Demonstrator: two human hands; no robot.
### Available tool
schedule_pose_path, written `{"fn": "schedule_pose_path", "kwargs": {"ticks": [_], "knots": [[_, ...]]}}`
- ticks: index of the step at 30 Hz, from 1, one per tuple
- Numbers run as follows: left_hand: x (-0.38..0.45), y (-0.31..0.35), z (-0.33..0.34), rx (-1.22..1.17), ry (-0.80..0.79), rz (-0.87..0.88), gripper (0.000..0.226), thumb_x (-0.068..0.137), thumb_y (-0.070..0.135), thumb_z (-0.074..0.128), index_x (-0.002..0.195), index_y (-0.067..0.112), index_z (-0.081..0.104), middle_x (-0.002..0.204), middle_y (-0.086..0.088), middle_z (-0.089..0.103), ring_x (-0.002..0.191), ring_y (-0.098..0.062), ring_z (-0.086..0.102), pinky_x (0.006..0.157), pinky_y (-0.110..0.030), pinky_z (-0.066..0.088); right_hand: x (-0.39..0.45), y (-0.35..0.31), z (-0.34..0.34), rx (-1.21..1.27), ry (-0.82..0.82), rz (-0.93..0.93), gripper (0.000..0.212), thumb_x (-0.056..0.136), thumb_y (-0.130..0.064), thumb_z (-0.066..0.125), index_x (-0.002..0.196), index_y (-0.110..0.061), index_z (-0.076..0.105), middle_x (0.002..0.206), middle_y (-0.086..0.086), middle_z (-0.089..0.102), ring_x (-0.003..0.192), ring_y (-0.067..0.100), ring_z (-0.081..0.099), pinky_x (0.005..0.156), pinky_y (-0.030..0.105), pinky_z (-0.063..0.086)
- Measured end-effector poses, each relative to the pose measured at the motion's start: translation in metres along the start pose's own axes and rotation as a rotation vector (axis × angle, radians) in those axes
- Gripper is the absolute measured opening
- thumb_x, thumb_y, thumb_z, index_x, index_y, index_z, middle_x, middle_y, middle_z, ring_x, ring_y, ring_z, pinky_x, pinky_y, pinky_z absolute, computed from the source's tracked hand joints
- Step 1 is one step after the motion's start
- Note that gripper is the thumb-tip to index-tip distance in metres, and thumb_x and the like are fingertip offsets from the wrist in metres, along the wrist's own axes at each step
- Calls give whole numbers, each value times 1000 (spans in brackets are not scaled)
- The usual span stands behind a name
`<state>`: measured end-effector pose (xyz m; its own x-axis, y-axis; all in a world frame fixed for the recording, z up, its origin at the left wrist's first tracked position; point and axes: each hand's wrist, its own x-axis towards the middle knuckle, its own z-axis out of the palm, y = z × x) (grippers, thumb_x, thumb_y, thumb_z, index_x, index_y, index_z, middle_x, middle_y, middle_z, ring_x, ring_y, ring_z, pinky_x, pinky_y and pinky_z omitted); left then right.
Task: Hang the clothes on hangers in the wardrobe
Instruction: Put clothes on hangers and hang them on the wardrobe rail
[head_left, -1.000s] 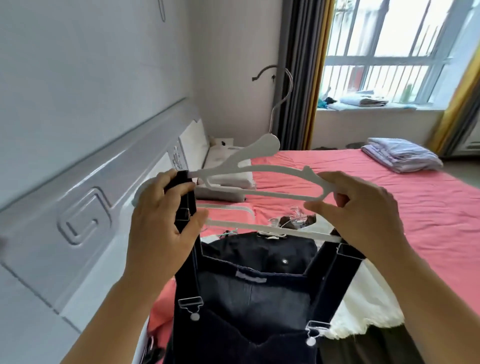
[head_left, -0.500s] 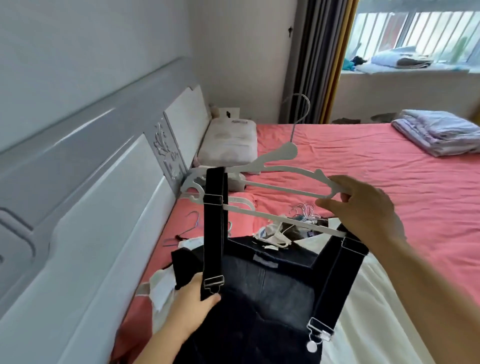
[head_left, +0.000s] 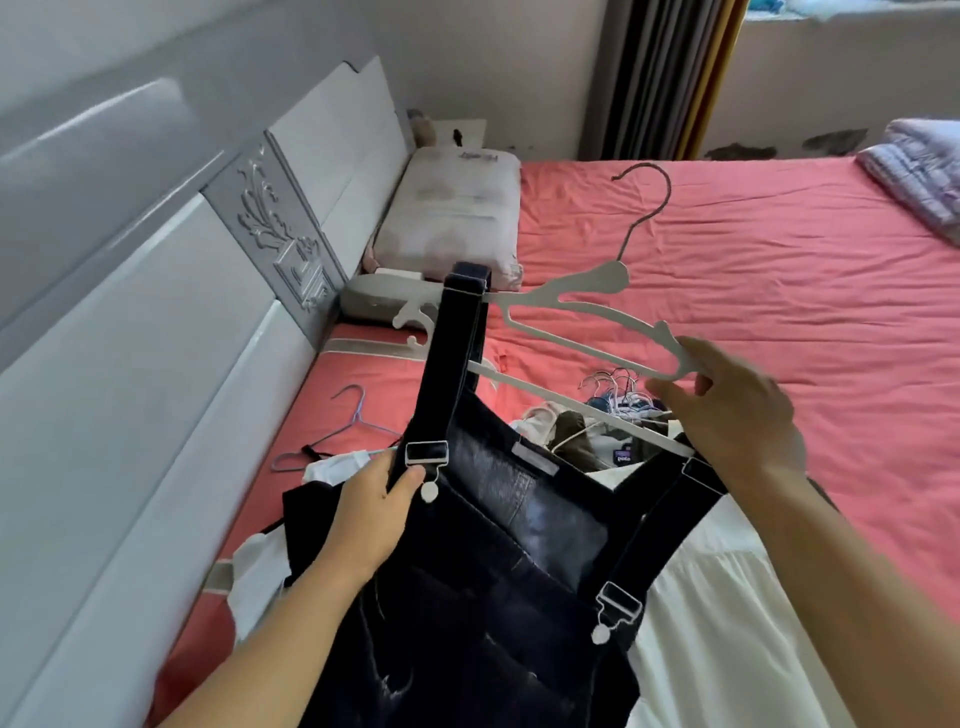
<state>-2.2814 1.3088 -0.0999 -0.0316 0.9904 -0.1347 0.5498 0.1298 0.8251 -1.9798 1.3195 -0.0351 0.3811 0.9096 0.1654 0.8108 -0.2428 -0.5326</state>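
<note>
A dark denim dungaree dress (head_left: 498, 545) is being put on a white hanger (head_left: 571, 317) over the pink bed (head_left: 779, 291). The hanger is being held up in the air by the right hand (head_left: 737, 410), with the fingers curled round its right end. The left strap (head_left: 457, 364) is being draped over the left arm of the hanger, and its end, by the metal clip (head_left: 426, 454), is being pinched by the left hand (head_left: 369, 509). The right strap (head_left: 670, 525) is hanging from the right side of the hanger, just under the right hand.

So the step in hand looks like the hanging of the dress on the hanger. Next, the left strap probably needs to be pulled straight and let go, so that the dress is sitting evenly. Then the hanger needs to be carried to the wardrobe.

The wardrobe is not being shown at all. The bottom of the dress is being cut off by the edge of the view. How the right strap is sitting on the hanger is being hidden by the right hand. A pile of clothes and spare hangers (head_left: 618, 395) behind the dress is hard to make out.
</note>
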Motion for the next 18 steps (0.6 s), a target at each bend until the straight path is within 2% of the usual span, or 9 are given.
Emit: {"fn": "schedule_pose_path", "kwargs": {"ticks": [4, 7, 9, 14, 18], "knots": [[38, -7, 35, 141, -119, -60, 14, 91, 17, 56, 103, 22, 63, 94, 4, 67, 92, -17, 61, 79, -28, 44, 21, 28, 22, -53, -39, 25, 41, 85, -40, 64, 124, -33, 57, 101, 4, 64, 101, 29, 56, 81, 35, 37], [49, -24, 54, 277, -142, -122, 36, 89, 19, 58, 125, 15, 55, 125, -2, 56, 114, -19, 54, 93, -28, 40, 29, 57, 45, -133, -86, 62, 40, 85, -42, 61, 124, -34, 57, 111, 6, 65, 106, 30, 56, 85, 36, 39], [52, -27, 65, 300, -141, -141, 42, 91, 21, 58, 132, 13, 50, 135, -3, 47, 122, -17, 48, 100, -28, 37, 35, 77, 63, -170, -106, 101, 43, 83, -43, 63, 125, -35, 57, 107, 7, 66, 105, 30, 57, 84, 37, 39], [59, -27, 89, 335, -183, -148, 39, 93, 26, 56, 130, 18, 52, 133, 4, 47, 118, -11, 48, 95, -21, 35, 51, 116, 99, -139, -124, 172, 40, 81, -35, 68, 119, -24, 62, 100, 11, 68, 102, 33, 57, 83, 37, 37], [63, -28, 105, 345, -205, -120, 32, 92, 28, 56, 123, 20, 56, 118, 10, 48, 104, -4, 47, 88, -17, 32, 62, 139, 116, -163, -135, 311, 38, 80, -34, 69, 116, -22, 64, 104, 15, 66, 106, 33, 54, 82, 36, 39]]}}
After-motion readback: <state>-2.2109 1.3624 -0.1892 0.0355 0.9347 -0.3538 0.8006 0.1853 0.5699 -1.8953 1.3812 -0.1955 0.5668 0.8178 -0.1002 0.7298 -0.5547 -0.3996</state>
